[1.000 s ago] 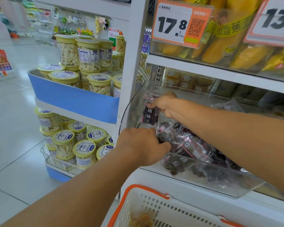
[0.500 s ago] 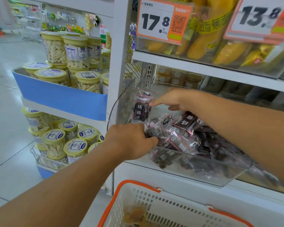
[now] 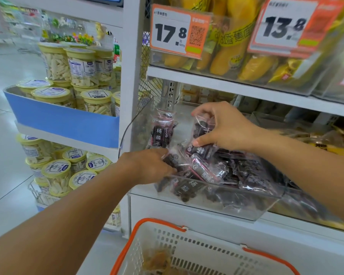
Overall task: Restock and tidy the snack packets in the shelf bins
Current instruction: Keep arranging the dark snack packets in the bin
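Observation:
A clear plastic bin (image 3: pixel 246 203) on the middle shelf holds several dark plum snack packets (image 3: pixel 205 171). One packet (image 3: pixel 161 132) stands upright at the bin's back left. My right hand (image 3: pixel 222 126) pinches another packet (image 3: pixel 202 126) between fingers and thumb and holds it upright just right of the standing one. My left hand (image 3: pixel 149 165) reaches over the bin's front left corner, its fingers curled round a packet (image 3: pixel 172 160) in the pile.
A white basket with orange handles (image 3: pixel 187 247) sits below the shelf with some tan snacks inside. Yellow packets fill the bins above behind price tags (image 3: pixel 177 30). Left of the white post (image 3: pixel 130 76) stand yellow-lidded jars (image 3: pixel 81 66) on a blue display.
My right hand left the standing packet, moved right and lifted a second packet upright. My left hand stayed in the pile at the front left corner. The view shifted slightly.

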`<act>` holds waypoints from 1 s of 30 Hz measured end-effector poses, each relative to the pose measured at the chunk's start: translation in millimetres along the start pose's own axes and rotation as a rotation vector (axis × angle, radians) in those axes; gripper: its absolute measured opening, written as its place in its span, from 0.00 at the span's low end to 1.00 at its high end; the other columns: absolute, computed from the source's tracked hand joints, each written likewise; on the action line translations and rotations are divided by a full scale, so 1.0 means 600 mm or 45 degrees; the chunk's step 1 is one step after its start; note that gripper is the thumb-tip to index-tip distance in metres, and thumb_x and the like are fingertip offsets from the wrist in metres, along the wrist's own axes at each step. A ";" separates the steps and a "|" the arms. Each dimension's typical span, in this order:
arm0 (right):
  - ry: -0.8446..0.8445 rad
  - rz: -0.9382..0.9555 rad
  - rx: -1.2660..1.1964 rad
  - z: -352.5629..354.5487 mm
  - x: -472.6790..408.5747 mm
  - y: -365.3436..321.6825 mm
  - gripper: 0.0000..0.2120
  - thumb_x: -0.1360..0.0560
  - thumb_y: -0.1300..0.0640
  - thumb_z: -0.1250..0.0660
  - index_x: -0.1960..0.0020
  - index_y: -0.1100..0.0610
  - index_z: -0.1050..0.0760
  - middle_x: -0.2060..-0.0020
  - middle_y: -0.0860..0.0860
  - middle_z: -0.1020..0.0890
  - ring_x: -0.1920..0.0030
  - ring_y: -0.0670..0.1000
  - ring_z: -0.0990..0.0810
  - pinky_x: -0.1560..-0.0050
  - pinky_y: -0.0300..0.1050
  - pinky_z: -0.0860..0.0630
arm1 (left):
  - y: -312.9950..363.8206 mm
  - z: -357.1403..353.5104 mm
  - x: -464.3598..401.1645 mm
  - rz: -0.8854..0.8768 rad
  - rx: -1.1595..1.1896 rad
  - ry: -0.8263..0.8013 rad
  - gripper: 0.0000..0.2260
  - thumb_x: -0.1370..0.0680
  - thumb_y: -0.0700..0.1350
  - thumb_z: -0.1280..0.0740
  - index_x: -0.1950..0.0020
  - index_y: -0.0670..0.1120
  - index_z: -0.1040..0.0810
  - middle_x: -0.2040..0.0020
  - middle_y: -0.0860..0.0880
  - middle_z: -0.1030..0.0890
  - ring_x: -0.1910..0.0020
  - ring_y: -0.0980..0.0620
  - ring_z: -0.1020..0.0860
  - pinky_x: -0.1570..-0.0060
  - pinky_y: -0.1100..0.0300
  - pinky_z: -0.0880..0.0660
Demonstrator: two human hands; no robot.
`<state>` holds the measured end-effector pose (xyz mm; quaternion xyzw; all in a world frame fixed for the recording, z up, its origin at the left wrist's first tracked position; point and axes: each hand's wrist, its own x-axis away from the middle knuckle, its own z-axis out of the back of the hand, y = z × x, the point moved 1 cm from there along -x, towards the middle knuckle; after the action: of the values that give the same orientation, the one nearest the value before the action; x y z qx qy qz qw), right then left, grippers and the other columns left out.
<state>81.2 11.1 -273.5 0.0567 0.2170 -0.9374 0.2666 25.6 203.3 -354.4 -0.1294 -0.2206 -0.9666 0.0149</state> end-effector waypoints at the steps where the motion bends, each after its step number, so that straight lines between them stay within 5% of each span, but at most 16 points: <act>1: 0.062 0.116 -0.002 -0.004 0.002 -0.010 0.24 0.36 0.53 0.17 0.43 0.55 0.19 0.50 0.48 0.18 0.50 0.46 0.21 0.49 0.45 0.26 | 0.000 0.000 -0.001 -0.003 0.056 0.014 0.25 0.30 0.69 0.36 0.36 0.63 0.30 0.39 0.55 0.20 0.39 0.48 0.24 0.36 0.48 0.30; 6: 0.216 0.498 0.070 -0.024 -0.024 -0.049 0.08 0.27 0.54 0.24 0.51 0.50 0.21 0.55 0.45 0.22 0.54 0.41 0.25 0.52 0.38 0.29 | 0.004 0.000 0.004 -0.070 0.123 0.160 0.15 0.28 0.66 0.31 0.58 0.54 0.24 0.60 0.55 0.20 0.56 0.51 0.21 0.56 0.57 0.28; 10: 0.025 0.439 -0.173 -0.074 -0.104 -0.044 0.07 0.27 0.58 0.24 0.51 0.53 0.21 0.55 0.42 0.18 0.54 0.37 0.22 0.48 0.41 0.25 | 0.009 0.005 0.015 -0.036 0.113 0.327 0.19 0.28 0.63 0.28 0.66 0.50 0.27 0.67 0.53 0.23 0.65 0.53 0.24 0.67 0.60 0.33; 12: -0.019 0.357 -0.189 -0.105 -0.138 -0.035 0.11 0.28 0.58 0.23 0.49 0.52 0.21 0.53 0.45 0.18 0.50 0.46 0.20 0.43 0.49 0.23 | 0.009 0.006 0.019 -0.027 0.095 0.410 0.20 0.28 0.61 0.27 0.68 0.50 0.31 0.69 0.53 0.26 0.68 0.54 0.27 0.70 0.60 0.36; 18: -0.095 0.321 0.216 -0.146 -0.176 -0.029 0.22 0.32 0.61 0.20 0.41 0.57 0.22 0.48 0.53 0.18 0.47 0.54 0.20 0.46 0.47 0.23 | -0.003 0.014 0.027 -0.028 0.045 0.653 0.13 0.24 0.53 0.28 0.60 0.50 0.30 0.61 0.49 0.23 0.57 0.45 0.22 0.62 0.58 0.31; 23: 0.152 0.193 0.472 -0.119 -0.158 -0.028 0.16 0.29 0.55 0.22 0.52 0.56 0.28 0.58 0.52 0.22 0.59 0.53 0.23 0.59 0.46 0.27 | -0.001 0.022 0.027 0.006 0.204 0.794 0.10 0.20 0.43 0.32 0.46 0.44 0.32 0.59 0.50 0.29 0.58 0.47 0.30 0.59 0.55 0.34; 27: -0.476 -0.064 0.166 -0.091 -0.147 0.016 0.12 0.22 0.48 0.30 0.52 0.58 0.18 0.60 0.49 0.20 0.60 0.47 0.23 0.54 0.42 0.27 | 0.006 0.028 0.022 -0.029 0.265 0.966 0.13 0.21 0.34 0.36 0.43 0.45 0.38 0.63 0.51 0.31 0.65 0.50 0.31 0.62 0.52 0.34; 30: -0.894 -0.078 0.348 -0.104 -0.129 0.025 0.32 0.24 0.34 0.36 0.27 0.52 0.29 0.30 0.49 0.26 0.31 0.52 0.28 0.29 0.54 0.34 | 0.014 0.034 0.021 -0.103 0.196 0.973 0.25 0.26 0.28 0.41 0.34 0.49 0.39 0.58 0.47 0.26 0.61 0.42 0.28 0.61 0.50 0.34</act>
<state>154.2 63.5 -317.9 -0.2395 -0.0130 -0.9276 0.2865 18.9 204.7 -330.0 0.2501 -0.2761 -0.9256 0.0674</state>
